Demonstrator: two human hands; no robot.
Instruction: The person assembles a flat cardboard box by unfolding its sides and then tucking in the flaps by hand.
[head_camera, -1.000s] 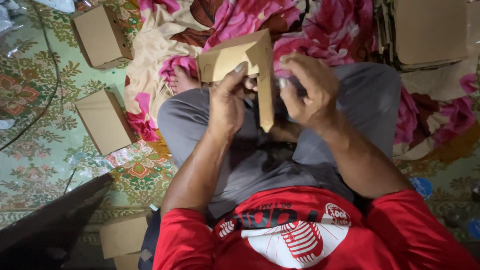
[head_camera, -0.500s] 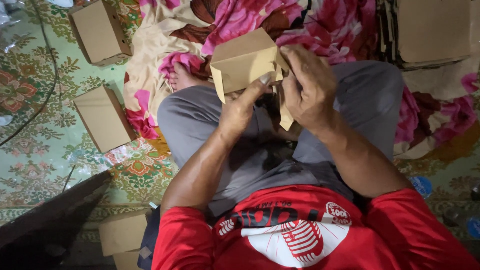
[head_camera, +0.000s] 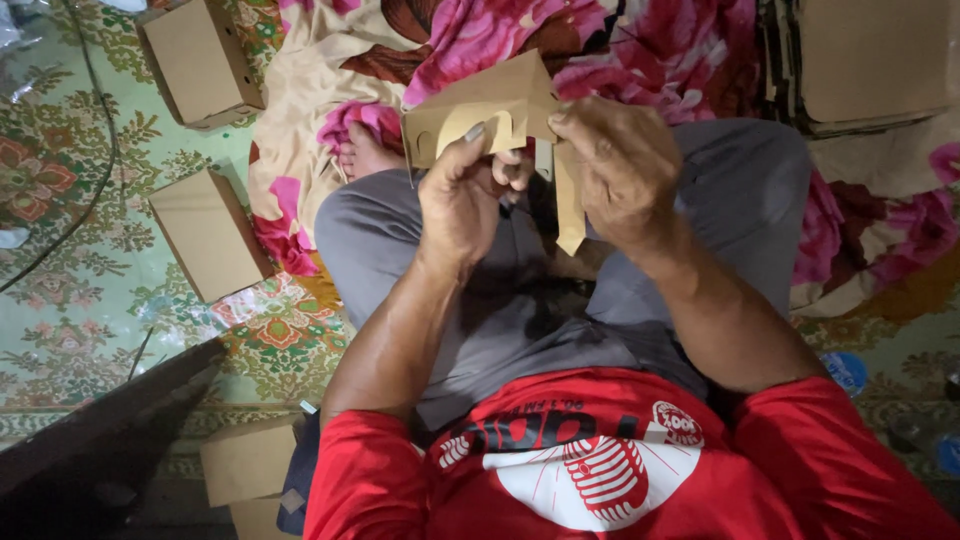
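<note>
1. left hand (head_camera: 462, 205) fingers pinch the cardboard box (head_camera: 490, 110), held above the lap.
2. right hand (head_camera: 622, 165) fingers grip its right flap.
3. two folded boxes (head_camera: 210, 235) lie left on the floor.

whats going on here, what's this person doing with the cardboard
A person in a red shirt sits cross-legged on a patterned floor mat, holding a partly folded brown cardboard box above their lap. The left hand grips its lower edge, with the thumb pressed on a flap, and the right hand holds its right side. Two closed brown cardboard boxes lie on the mat to the left, and a flat cardboard stack sits at upper right.
</note>
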